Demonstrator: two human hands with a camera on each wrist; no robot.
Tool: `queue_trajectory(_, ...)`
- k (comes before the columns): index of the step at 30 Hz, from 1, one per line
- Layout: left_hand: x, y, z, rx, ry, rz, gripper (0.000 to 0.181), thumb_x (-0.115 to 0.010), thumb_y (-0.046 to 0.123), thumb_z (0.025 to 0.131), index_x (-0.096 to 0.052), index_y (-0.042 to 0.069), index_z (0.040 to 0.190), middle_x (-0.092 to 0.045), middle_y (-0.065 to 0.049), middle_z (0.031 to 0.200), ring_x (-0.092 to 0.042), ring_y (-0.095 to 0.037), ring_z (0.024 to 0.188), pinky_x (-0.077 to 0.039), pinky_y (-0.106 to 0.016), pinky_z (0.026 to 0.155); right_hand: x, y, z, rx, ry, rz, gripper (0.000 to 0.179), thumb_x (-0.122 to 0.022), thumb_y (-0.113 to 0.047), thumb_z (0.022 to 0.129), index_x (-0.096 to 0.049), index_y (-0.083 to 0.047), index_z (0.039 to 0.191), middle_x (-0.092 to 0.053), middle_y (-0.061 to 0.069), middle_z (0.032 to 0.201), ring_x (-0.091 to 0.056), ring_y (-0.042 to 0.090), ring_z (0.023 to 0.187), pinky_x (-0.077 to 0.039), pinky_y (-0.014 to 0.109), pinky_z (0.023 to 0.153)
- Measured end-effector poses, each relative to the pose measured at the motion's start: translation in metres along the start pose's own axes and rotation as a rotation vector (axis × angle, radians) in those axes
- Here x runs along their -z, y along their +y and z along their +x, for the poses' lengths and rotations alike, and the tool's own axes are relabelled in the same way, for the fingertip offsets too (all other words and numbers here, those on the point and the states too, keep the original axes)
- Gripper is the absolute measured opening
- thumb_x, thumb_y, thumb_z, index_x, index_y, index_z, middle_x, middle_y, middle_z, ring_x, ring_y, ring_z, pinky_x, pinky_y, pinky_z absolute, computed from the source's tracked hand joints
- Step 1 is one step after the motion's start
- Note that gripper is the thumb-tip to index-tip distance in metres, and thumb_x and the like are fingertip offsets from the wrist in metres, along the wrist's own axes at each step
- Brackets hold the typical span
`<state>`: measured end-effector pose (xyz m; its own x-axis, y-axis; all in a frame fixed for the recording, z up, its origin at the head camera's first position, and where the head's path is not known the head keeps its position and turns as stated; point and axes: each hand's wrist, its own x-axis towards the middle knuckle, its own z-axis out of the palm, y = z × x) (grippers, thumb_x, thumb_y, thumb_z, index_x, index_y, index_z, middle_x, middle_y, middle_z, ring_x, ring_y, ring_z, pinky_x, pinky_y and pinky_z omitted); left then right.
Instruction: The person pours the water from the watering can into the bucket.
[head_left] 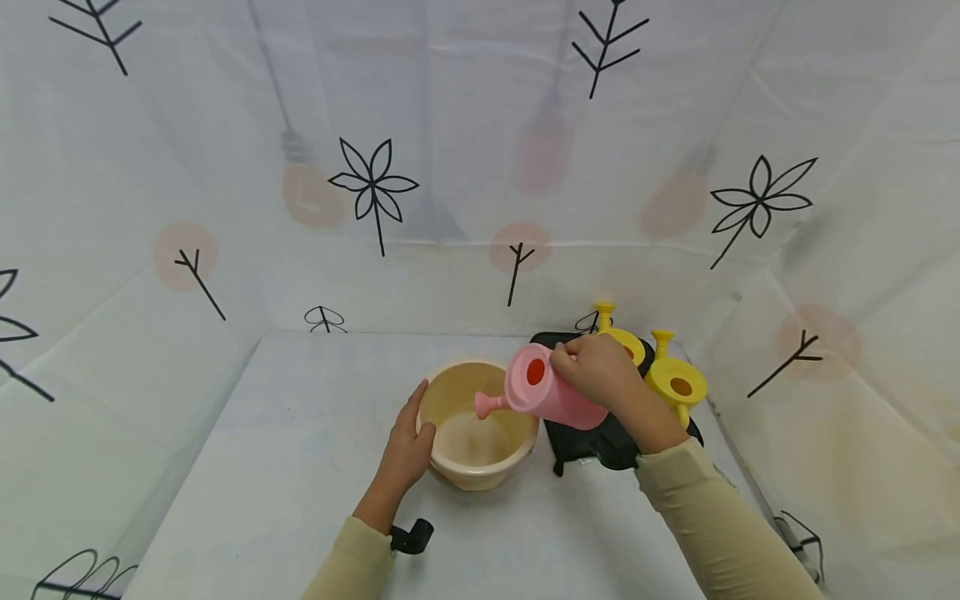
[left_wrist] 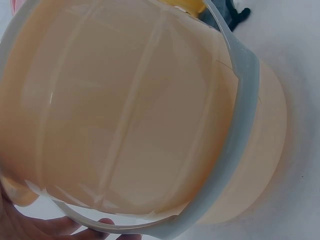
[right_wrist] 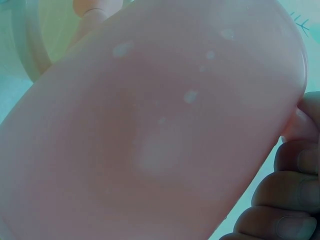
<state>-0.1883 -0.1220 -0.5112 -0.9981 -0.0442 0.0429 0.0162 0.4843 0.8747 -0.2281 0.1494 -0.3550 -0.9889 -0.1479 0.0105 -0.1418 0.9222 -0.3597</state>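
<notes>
A cream plastic basin [head_left: 480, 472] stands on the white table. My left hand [head_left: 408, 446] grips its left rim, thumb on the near side; the left wrist view looks into the ribbed basin [left_wrist: 125, 100], with fingertips [left_wrist: 102, 224] curled at the rim. My right hand [head_left: 603, 371] holds a pink watering can [head_left: 558, 404] by its handle, tilted so the rose on its spout points left over the basin. Fine streaks of water show below the spout. In the right wrist view the can's pink body [right_wrist: 150, 130] fills most of the picture, the curled fingers [right_wrist: 280, 192] at its right.
Behind my right forearm, a yellow watering can [head_left: 663, 379] and another yellow watering can [head_left: 628, 340] stand by a black mat-like item [head_left: 588, 446] at the table's right side. A patterned white cloth [head_left: 465, 283] hangs behind the white table [head_left: 300, 467].
</notes>
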Motion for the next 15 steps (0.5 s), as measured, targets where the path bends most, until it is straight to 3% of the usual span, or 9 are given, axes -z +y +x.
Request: queue_trajectory(15, 0.0002, -0.0005, -0.0002, 0.013, -0.012, -0.007, 0.066, -0.037, 0.013, 0.084, -0.021, 0.041, 0.141, -0.029, 0.005, 0.148, -0.025, -0.018, 0.138, -0.024, -0.044, 0.111, -0.0005, 0.0028, 0.0014, 0.013, 0.012, 0.011, 0.044, -0.042, -0.036, 0.087, -0.052, -0.013, 0.051, -0.045, 0.001, 0.049, -0.046, 0.018, 0.055, -0.034, 0.025, 0.047)
